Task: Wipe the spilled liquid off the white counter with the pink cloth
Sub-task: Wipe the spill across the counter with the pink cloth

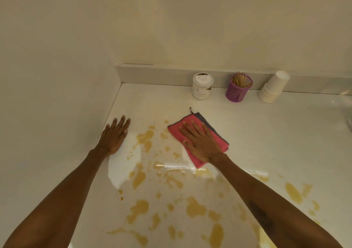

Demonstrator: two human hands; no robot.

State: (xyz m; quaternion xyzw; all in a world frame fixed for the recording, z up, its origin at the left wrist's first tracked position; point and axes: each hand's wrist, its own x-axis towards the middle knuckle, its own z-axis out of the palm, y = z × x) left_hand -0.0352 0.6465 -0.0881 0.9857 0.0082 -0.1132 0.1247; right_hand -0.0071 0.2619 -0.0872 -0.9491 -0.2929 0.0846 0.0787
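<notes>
Most spill (140, 179) sits at 6 o'clock; your right hand (202, 143) lies flat on the cloth (176, 128), left hand (114, 136) open on counter (266, 133) — one saturated pass would just smear it

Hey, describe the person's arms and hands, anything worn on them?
Both forearms are bare, with no sleeves in view. The left hand and right hand wear no gloves, and no rings, watch or bracelets show. Fingernails look short and unpainted.

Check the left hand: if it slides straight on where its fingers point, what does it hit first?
Likely the side wall. The left hand lies flat on the white counter, fingers aimed up-right along the wall; depth is unclear.
</notes>
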